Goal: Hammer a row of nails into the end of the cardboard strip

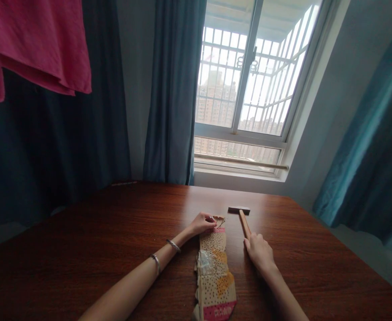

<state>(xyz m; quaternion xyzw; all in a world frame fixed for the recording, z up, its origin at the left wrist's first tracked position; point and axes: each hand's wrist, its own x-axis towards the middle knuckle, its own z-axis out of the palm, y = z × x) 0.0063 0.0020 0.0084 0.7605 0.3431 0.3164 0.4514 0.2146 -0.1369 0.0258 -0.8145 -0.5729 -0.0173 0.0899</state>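
Observation:
A long brown paper bag (213, 272) with dots and a pink band lies flat on the wooden table (98, 249), running away from me. My left hand (202, 224) is closed on the bag's far, torn end, fingers curled over it. Two bracelets sit on that wrist. A small hammer (243, 217) with a wooden handle and dark head lies just right of the bag. My right hand (258, 250) rests on the near end of the handle, fingers folded around it.
The table's far edge meets a wall with a barred window (249, 89) and grey-blue curtains (174, 89). A pink cloth (35, 44) hangs at the upper left. Teal curtains (373, 147) hang at the right.

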